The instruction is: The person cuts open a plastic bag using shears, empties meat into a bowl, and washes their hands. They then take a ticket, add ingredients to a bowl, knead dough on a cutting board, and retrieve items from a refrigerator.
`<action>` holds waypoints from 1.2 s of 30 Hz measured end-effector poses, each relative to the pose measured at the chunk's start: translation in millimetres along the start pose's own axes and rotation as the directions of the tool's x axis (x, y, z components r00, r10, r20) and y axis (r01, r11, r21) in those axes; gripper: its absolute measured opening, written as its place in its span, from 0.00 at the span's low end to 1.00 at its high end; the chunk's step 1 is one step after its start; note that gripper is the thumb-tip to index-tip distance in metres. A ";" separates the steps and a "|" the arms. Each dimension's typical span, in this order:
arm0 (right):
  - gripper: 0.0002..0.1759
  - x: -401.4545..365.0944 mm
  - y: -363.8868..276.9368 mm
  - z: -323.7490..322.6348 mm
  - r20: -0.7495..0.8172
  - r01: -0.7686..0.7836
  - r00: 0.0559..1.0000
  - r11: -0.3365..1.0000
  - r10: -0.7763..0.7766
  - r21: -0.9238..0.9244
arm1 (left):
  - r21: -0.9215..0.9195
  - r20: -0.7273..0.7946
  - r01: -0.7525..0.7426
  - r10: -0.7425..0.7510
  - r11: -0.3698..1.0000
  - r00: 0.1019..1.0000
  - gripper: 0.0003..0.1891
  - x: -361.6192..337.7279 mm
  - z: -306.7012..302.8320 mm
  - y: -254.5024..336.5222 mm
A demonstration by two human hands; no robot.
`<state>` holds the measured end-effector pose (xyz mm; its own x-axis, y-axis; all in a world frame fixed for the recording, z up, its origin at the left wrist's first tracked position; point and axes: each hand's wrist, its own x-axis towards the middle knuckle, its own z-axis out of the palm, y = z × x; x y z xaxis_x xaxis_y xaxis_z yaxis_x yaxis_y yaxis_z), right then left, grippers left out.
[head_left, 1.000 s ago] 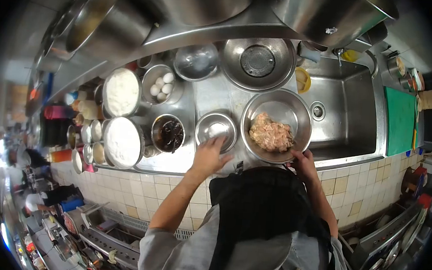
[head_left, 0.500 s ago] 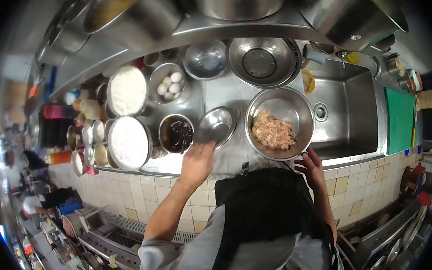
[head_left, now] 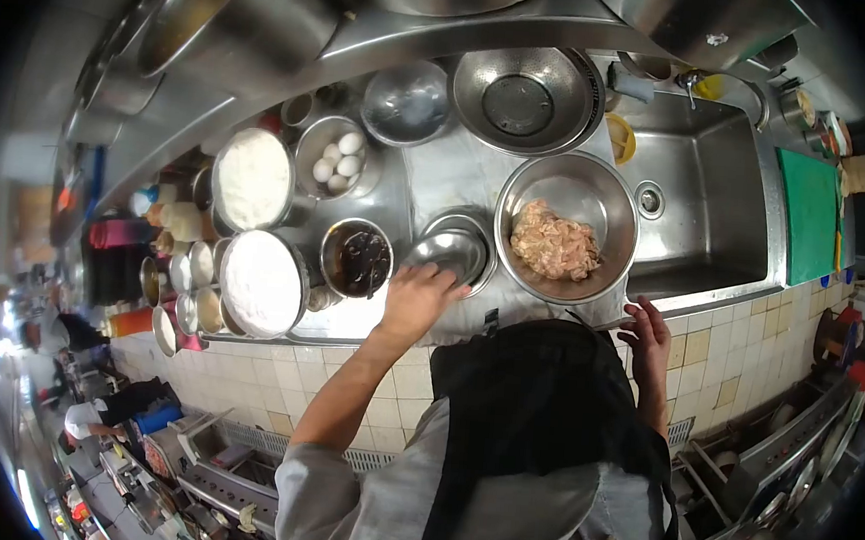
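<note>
My left hand (head_left: 420,301) grips the near rim of a small steel bowl (head_left: 451,254), which overlaps a second steel bowl (head_left: 488,236); the rim of that one shows behind it. To its left is a bowl of dark sauce (head_left: 361,258). On the other side sits a big steel bowl (head_left: 617,208) with pale raw minced or chopped meat (head_left: 556,242) inside. By the counter's front edge, below the big bowl, my right hand (head_left: 647,335) is empty, its fingers bent and apart.
Two containers of white powder (head_left: 254,179) and a bowl of white eggs (head_left: 342,161) stand left. A colander (head_left: 517,100) sits behind the big bowl. A sink (head_left: 714,194) and green board (head_left: 808,216) are right. Another person (head_left: 107,410) is far left.
My left hand has moved slightly right, shifting the small bowl so that a second bowl's rim shows. My right hand has moved a little away from the big bowl.
</note>
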<state>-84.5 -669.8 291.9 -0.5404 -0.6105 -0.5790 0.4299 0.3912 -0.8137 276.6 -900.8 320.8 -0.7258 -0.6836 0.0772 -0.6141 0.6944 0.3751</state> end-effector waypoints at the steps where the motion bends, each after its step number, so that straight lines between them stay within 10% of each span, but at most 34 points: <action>1: 0.26 0.2 -6.1 0.2 0.017 0.035 0.999 0.999 -0.035 -0.032 | -0.021 -0.037 0.089 -0.090 0.996 0.995 0.15 -2.1 -1.6 -0.2; 4: 0.24 3.4 -32.2 4.3 0.105 0.098 0.990 0.994 -0.092 -0.048 | -0.304 -0.028 0.337 -0.362 0.891 0.932 0.10 0.9 -33.1 9.6; 6: 0.24 4.6 -49.1 8.7 0.195 0.130 0.974 0.990 -0.117 -0.052 | -0.630 0.047 0.421 -0.509 0.653 0.859 0.07 2.0 -56.4 7.4; 7: 0.24 2.7 -53.1 8.5 0.195 0.143 0.972 0.989 -0.131 -0.046 | -0.874 0.141 0.372 -0.570 0.313 0.810 0.08 7.0 -65.3 15.7; 9: 0.27 6.3 -62.3 13.8 0.368 0.053 0.926 0.993 -0.088 0.104 | -0.916 0.262 0.383 -0.541 0.122 0.799 0.09 15.2 -81.9 38.3; 11: 0.32 10.4 -73.2 23.9 0.549 -0.044 0.835 0.986 -0.052 0.160 | -0.746 0.024 0.173 -0.234 0.643 0.972 0.11 15.9 -87.7 74.0; 13: 0.43 0.1 -101.3 51.5 0.661 -0.083 0.751 0.992 -0.004 0.100 | -0.375 -0.060 -0.307 0.307 0.875 0.950 0.12 42.8 -114.0 103.5; 17: 0.34 5.6 -122.1 88.9 0.798 -0.182 0.603 0.972 -0.007 0.146 | 0.079 0.004 -0.567 0.569 0.820 0.822 0.15 58.6 -129.4 128.5; 22: 0.17 11.1 -132.6 118.8 0.694 -0.024 0.719 0.997 -0.037 0.079 | 0.184 -0.074 -0.652 0.672 0.736 0.737 0.17 55.6 -177.4 125.4; 27: 0.18 7.7 -128.7 124.5 0.601 0.094 0.795 0.996 -0.080 0.008 | 0.398 -0.505 -0.338 0.511 0.853 0.695 0.16 33.5 -315.1 65.7; 28: 0.19 3.1 -135.7 124.6 0.620 0.055 0.785 0.996 -0.004 -0.064 | 0.581 -0.533 0.010 0.371 0.814 0.760 0.16 26.4 -348.1 54.6; 30: 0.18 9.5 -124.4 124.8 0.621 0.066 0.784 0.997 -0.024 -0.044 | 0.344 -0.800 0.188 0.181 0.920 0.572 0.11 25.4 -390.4 12.2; 31: 0.17 14.7 -116.4 123.8 0.617 0.076 0.786 0.997 -0.043 -0.028 | 0.130 -0.818 0.272 -0.052 0.953 0.573 0.08 28.0 -416.5 7.2; 36: 0.21 15.1 -111.9 136.7 0.613 0.037 0.790 0.998 0.002 -0.050 | 0.104 -0.731 0.416 -0.214 0.904 0.648 0.12 60.9 -494.3 -61.9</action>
<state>-41.9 -816.9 381.2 0.0171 -0.9038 -0.4275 0.3734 0.4024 -0.8359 423.6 -1096.6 758.9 -0.1123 -0.7557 0.6452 -0.8888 0.3667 0.2749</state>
